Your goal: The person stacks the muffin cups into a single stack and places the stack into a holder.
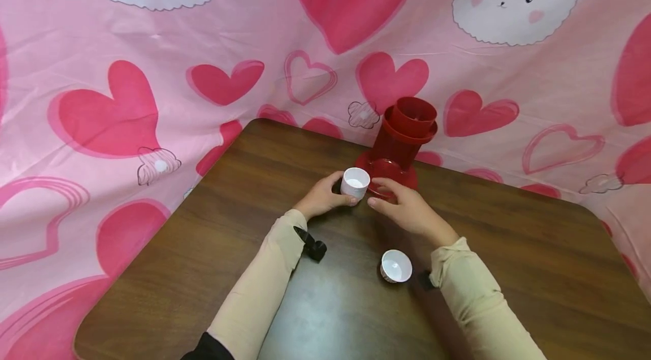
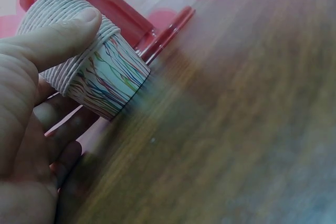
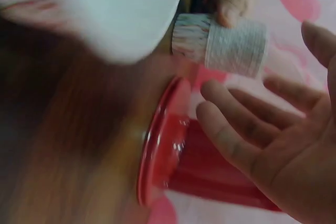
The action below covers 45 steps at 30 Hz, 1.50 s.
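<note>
My left hand [image 1: 324, 197] grips a nested stack of small paper cups [image 2: 73, 40], thumb on one side and fingers on the other. In the left wrist view the stack shows many white rims and a streaky coloured pattern on its lowest cup. My right hand [image 1: 409, 212] is just to the right of the stack, fingers spread and holding nothing. Nearer me on the table stands a separate paper cup [image 1: 396, 266], mouth up; it looms large and blurred in the right wrist view. Behind both hands rises a red plastic stand [image 1: 399, 142] with a round base.
The brown wooden table [image 1: 229, 275] has rounded corners. A pink cloth [image 1: 168, 32] printed with hearts hangs along its far and left sides, close behind the red stand. Black wrist cameras [image 1: 315, 250] are strapped over the beige sleeves.
</note>
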Each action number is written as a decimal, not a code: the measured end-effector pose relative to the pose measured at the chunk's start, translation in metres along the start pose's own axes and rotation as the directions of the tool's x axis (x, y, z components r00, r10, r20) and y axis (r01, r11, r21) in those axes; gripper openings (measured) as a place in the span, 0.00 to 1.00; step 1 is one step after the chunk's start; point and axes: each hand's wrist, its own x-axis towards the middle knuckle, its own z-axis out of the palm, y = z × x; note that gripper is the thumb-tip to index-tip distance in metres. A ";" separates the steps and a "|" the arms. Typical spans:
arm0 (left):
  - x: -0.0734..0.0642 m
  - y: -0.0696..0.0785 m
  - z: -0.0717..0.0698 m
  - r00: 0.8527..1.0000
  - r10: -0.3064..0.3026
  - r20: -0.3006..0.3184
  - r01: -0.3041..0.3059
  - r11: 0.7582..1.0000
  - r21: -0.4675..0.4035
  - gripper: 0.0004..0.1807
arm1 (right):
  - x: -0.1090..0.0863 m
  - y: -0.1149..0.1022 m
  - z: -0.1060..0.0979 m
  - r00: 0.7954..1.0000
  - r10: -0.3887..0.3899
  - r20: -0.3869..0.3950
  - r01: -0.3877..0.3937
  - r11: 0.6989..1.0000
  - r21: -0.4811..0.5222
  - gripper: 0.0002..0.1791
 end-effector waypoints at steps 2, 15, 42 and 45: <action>0.000 0.001 0.000 1.000 0.005 0.000 -0.005 1.000 -0.004 0.38 | -0.018 0.005 -0.004 1.000 -0.016 0.025 0.016 1.000 -0.012 0.30; 0.002 0.002 0.001 1.000 0.011 -0.004 -0.011 1.000 0.000 0.40 | -0.118 0.023 0.009 0.988 -0.098 0.117 0.100 0.995 -0.011 0.45; 0.001 0.000 -0.002 1.000 -0.009 0.005 0.009 1.000 0.009 0.42 | -0.125 0.009 0.045 0.996 -0.005 -0.094 -0.022 0.959 -0.283 0.46; 0.001 -0.001 -0.001 1.000 -0.008 0.008 0.008 1.000 0.008 0.42 | -0.123 0.008 0.048 0.993 -0.003 -0.114 -0.032 0.952 -0.305 0.46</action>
